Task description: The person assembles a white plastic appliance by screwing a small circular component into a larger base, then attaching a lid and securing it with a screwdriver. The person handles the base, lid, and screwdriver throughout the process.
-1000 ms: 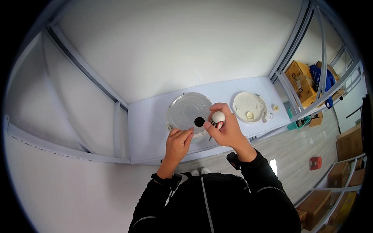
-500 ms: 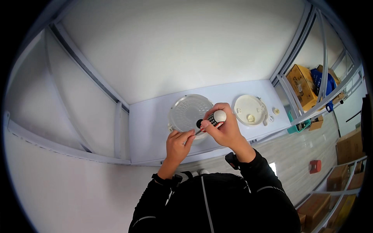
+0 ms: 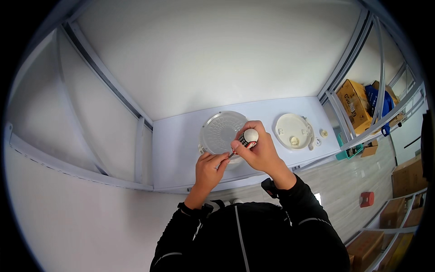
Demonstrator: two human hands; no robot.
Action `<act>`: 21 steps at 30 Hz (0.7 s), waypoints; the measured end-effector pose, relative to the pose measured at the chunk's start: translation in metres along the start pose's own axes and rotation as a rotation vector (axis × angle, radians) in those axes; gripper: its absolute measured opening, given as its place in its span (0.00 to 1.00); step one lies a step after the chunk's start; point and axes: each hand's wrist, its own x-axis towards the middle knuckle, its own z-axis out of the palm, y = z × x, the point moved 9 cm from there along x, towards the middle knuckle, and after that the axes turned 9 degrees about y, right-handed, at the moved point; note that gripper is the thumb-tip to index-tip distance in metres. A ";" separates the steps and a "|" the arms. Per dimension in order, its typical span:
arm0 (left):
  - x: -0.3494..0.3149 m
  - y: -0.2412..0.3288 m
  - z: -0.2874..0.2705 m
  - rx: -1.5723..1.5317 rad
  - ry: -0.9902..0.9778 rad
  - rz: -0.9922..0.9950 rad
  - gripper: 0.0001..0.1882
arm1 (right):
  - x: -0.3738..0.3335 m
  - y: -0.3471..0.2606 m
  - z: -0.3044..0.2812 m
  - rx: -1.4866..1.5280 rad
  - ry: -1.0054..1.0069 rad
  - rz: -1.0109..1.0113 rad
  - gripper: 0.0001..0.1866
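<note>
My right hand [image 3: 265, 152] is closed round the handle of a screwdriver [image 3: 250, 136], which has a white rounded end and a dark, checked grip with some red. Its thin shaft slants down and left toward my left hand [image 3: 210, 172]. The fingers there are pinched together at the shaft's tip; what they hold is too small to make out. Just beyond both hands lies a round, clear, ribbed cover [image 3: 222, 129] with a pale rim, its near right part hidden by my right hand.
On the white table [image 3: 174, 149], a round white base [image 3: 285, 127] lies to the right, with a small cream-coloured part [image 3: 323, 133] beside it. A metal frame [image 3: 145, 129] borders the table. Cardboard boxes [image 3: 353, 102] and a red stool [image 3: 367, 199] stand further right.
My right fingers have shifted on the screwdriver, covering the dark lower part of its handle. My left hand keeps its pinch at the tip. The whole view has moved slightly.
</note>
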 end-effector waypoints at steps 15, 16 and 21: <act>0.001 0.001 0.000 0.002 -0.010 -0.024 0.10 | 0.003 -0.019 -0.001 -0.111 0.022 -0.162 0.31; 0.001 0.001 0.000 0.002 -0.007 -0.022 0.11 | 0.003 -0.027 -0.002 -0.139 0.049 -0.215 0.32; 0.002 0.005 -0.001 0.026 -0.022 -0.012 0.11 | 0.004 -0.049 0.004 -0.308 -0.082 -0.328 0.37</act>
